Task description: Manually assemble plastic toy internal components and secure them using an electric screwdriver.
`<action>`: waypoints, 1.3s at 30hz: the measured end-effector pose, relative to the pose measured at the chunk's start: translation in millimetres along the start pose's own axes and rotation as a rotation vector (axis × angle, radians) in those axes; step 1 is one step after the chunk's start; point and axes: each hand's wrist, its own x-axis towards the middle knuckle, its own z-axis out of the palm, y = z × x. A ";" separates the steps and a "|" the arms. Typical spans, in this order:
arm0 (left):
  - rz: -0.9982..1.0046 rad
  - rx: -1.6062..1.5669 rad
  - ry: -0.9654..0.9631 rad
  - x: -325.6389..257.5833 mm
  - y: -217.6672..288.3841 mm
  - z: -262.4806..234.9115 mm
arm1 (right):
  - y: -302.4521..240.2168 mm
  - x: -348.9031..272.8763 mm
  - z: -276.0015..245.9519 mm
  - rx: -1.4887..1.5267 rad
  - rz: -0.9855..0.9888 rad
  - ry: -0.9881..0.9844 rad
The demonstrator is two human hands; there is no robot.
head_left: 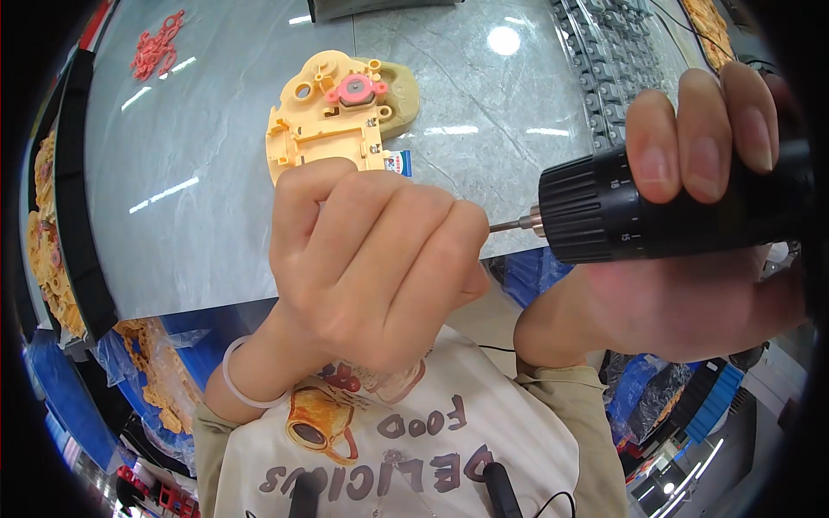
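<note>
My right hand (691, 155) is wrapped around a black electric screwdriver (596, 207), held level above the table's near right edge. Its thin metal bit (511, 225) points left, and its tip ends at the fingers of my left hand (371, 259). That hand is closed in a fist, knuckles up, hiding whatever lies inside it. Just beyond the fist, a pale yellow plastic housing (321, 125) rests partly over an olive-tan block (401, 99). On the housing sits a pink bracket (357, 89) around a round metal part. A small blue-and-white label (400, 162) shows at the housing's lower right.
Loose pink plastic pieces (157, 47) lie at the far left of the grey table (207, 155). Rows of dark grey parts (604, 69) stand at the far right. Yellow parts (47, 242) fill a bin at left, and bagged yellow parts (164, 371) sit below the table edge.
</note>
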 end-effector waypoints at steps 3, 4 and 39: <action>-0.019 -0.017 0.000 2.1 -2.3 0.1 | 3.1 0.7 5.6 -0.054 0.000 -0.009; -0.025 -0.030 -0.016 3.1 -3.9 0.3 | 3.7 1.8 5.3 -0.073 -0.001 -0.012; -0.425 -0.279 -0.413 -1.1 -68.5 -17.3 | 50.5 57.8 11.9 0.149 -0.202 -0.362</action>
